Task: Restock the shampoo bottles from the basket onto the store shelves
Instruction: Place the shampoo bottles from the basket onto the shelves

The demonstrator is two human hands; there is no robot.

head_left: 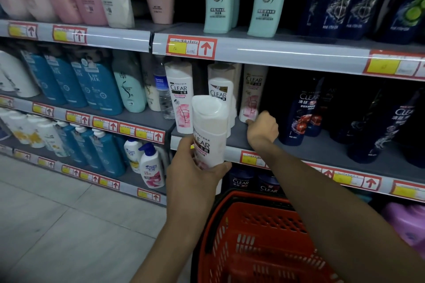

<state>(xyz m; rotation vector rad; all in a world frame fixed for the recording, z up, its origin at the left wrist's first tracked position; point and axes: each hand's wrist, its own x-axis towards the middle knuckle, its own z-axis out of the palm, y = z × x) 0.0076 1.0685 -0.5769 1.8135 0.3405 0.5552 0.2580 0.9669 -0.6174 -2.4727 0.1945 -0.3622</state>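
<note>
White shampoo bottle [210, 131] is gripped in the left hand [193, 174], by the front edge of the shelf [322, 148], above the red basket [264, 225]. Right hand [262, 130] curls at the foot of a pink bottle [251, 96] — holding or nudging, I cannot tell. Make a gap first, then stand it straight.

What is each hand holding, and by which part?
Left hand grips white Clear bottle around its lower half; right hand touches shelved bottle at base, grip unclear.

Centre: left grip [195, 174] holds white-pink CLEAR shampoo bottle [210, 126], cap up. Right of centre: right grip [262, 130], curled, touches base of shelved pink CLEAR bottle [253, 92]. Lower centre: red mesh basket [253, 218].
</note>
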